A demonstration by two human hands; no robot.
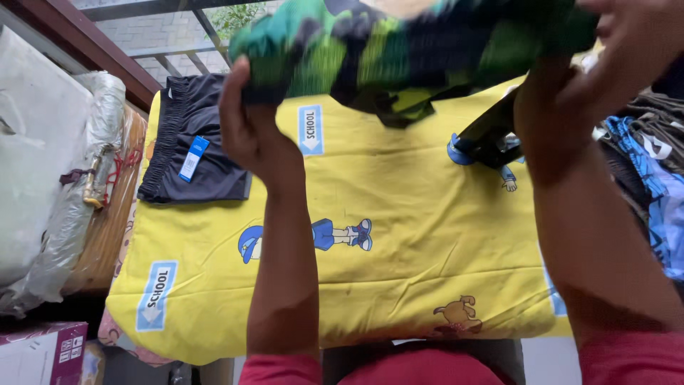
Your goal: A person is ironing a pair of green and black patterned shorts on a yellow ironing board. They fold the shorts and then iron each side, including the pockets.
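Folded shorts [191, 146] lie on the far-left corner of the sheet-covered surface [399, 235], wrapped bundles [50, 171] to its left, a clothes pile [652, 164] to its right, a raised garment [413, 43] above its far edge.

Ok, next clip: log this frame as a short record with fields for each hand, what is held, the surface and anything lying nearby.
view: head camera, looking down over both forearms
left hand: raised, grip closed on the left edge of the green garment
right hand: raised, closed on the garment's right side
garment: green, black and teal pattern, bunched, held up off the surface, blurred
surface: yellow sheet with cartoon prints
on sheet: black shorts folded flat at far left, blue tag on them
right edge: pile of clothes
left edge: plastic-wrapped bundles
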